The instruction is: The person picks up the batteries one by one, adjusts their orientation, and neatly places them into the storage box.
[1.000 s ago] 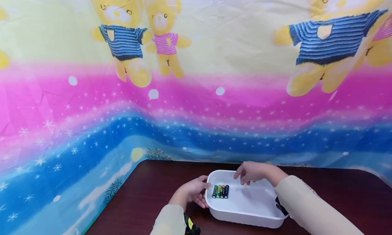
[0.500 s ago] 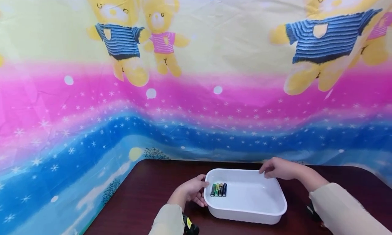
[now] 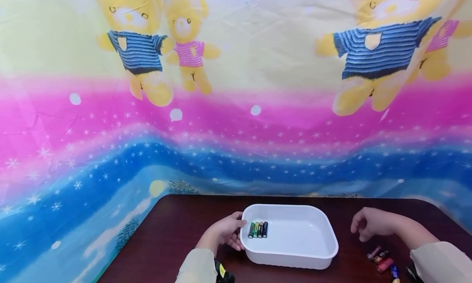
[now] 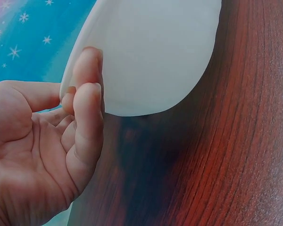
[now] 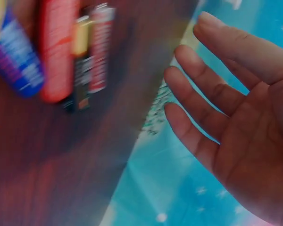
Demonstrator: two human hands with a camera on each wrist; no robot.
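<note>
A white plastic basin (image 3: 300,236) stands on the table. My left hand (image 3: 225,230) grips its left end in the head view, thumb at the rim and fingers against the outer wall. Inside, near that end, several batteries (image 3: 258,229) lie side by side in a row, green ones at the left and dark ones at the right. Right of the basin, my right hand (image 3: 376,224) hangs in the air with relaxed fingers and holds nothing. Just below it in the head view lie loose batteries (image 3: 384,264), red, dark and blue. The right wrist view shows this red battery (image 5: 57,52) blurred.
The dark wooden table (image 3: 177,242) has rounded far corners. Behind it hangs a cloth (image 3: 236,131) printed with bears and snowflakes, close to the table's back edge. Black wrist gear (image 3: 224,273) sits at the left sleeve.
My right hand has moved from over the basin out to the right, above the loose batteries, which have come into view. My left hand keeps its hold on the basin.
</note>
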